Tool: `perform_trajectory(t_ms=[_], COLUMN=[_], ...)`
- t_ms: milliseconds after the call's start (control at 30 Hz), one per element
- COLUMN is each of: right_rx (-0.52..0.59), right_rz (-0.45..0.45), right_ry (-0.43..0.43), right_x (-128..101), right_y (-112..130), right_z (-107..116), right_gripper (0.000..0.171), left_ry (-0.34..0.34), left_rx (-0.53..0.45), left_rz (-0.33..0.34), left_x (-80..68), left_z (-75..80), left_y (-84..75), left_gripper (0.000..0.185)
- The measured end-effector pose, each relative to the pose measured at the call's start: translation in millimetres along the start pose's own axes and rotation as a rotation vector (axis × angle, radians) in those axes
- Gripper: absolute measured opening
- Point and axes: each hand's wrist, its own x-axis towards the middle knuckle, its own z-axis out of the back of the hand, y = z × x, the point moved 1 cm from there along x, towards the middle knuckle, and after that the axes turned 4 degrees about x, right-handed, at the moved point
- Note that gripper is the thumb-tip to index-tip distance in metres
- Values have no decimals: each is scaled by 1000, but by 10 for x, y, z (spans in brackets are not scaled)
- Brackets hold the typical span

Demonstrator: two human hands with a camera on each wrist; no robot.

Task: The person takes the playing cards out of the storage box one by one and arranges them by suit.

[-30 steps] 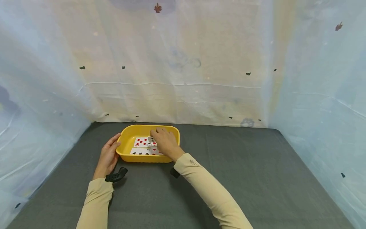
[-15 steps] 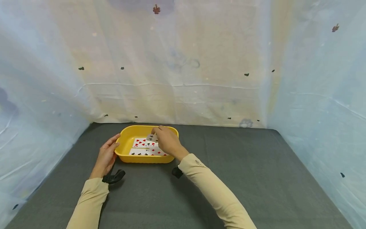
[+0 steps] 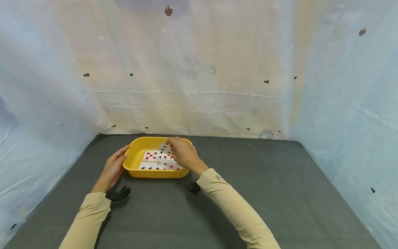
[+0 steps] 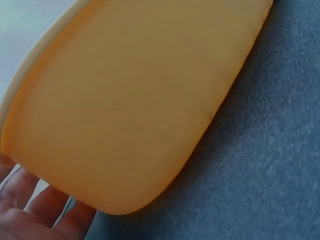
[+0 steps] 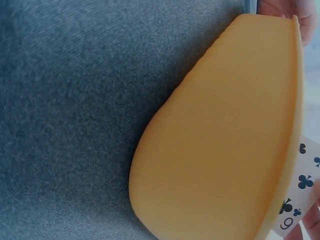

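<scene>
A shallow yellow plastic tray (image 3: pixel 157 174) stands on the dark table. My left hand (image 3: pixel 109 170) holds its left end, thumb at the rim; the left wrist view shows fingers (image 4: pixel 45 205) against the end wall. Over the tray's right half, my right hand (image 3: pixel 186 154) pinches a clubs playing card (image 3: pixel 164 149), which is tilted up. In the right wrist view that clubs card (image 5: pixel 305 182) shows beyond the tray rim, fingertips at its edge. Beneath it, a row of heart cards (image 3: pixel 151 155) lies face up in the tray, with club and diamond cards (image 3: pixel 158 166) nearer the front.
The dark grey cloth-covered table (image 3: pixel 264 193) spreads out around the tray, mostly to the right. A pale patterned curtain (image 3: pixel 199 69) hangs behind and at both sides. Black straps with small devices (image 3: pixel 118 194) sit on both wrists.
The right hand has drawn the clubs card up, so more of its face shows, tilted. The left hand stays at the tray's end while its forearm swings a little left.
</scene>
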Motion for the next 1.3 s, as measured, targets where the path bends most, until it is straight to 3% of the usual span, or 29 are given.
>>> perform_trajectory(t_ms=[133, 533, 800, 1067, 1300], right_rx=[41, 298, 521, 850, 1035], right_rz=[16, 62, -102, -296, -355], right_ry=[-46, -243, -348, -306, -292], right_x=[-39, -132, -221, -340, -462], right_y=[4, -128, -242, -288, -339], right_z=[41, 166, 288, 406, 461], right_gripper=[23, 19, 16, 18, 19], left_ry=[13, 31, 32, 41, 58], left_rx=[19, 32, 58, 65, 75], left_rz=[-2, 34, 50, 47, 36], left_x=[0, 21, 73, 80, 61], left_z=[15, 21, 14, 34, 45], left_y=[10, -12, 5, 13, 9], left_gripper=[54, 54, 54, 54, 54])
